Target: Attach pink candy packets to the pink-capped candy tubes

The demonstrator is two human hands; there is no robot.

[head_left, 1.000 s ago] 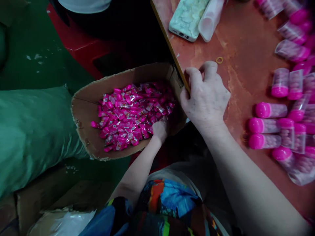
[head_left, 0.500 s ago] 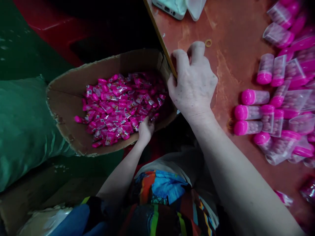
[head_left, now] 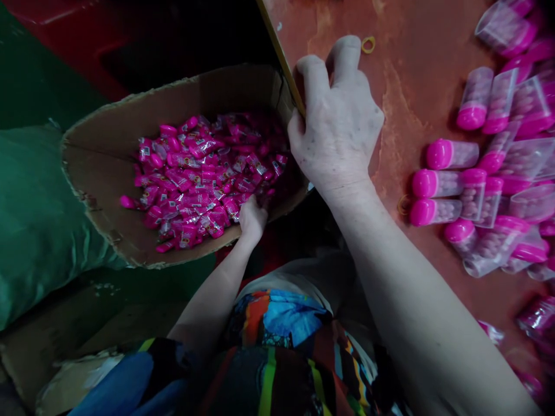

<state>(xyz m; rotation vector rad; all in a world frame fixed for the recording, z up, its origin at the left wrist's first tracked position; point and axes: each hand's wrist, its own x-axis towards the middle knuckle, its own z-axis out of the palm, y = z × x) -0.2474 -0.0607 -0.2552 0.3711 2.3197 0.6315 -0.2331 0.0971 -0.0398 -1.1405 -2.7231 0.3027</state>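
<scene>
A cardboard box [head_left: 108, 167], tilted toward the person and standing below table height, holds a heap of pink wrapped sweets [head_left: 203, 179]. The left hand [head_left: 252, 218] reaches over the box's near rim into the heap at its right end; its fingers are buried among the wrappers, so whether they are closed on any cannot be told. The right hand [head_left: 336, 124] rests on the corner of the table [head_left: 407, 115], fingers curled and thumb hooked over the yellow edge, apparently bracing the body during the low reach. On the table to the right lie clear tubes [head_left: 451, 184] with pink caps, filled and on their sides. A rubber band [head_left: 367, 44] lies just beyond the right fingertips. A green sack [head_left: 39, 219] sits left of the box.
</scene>
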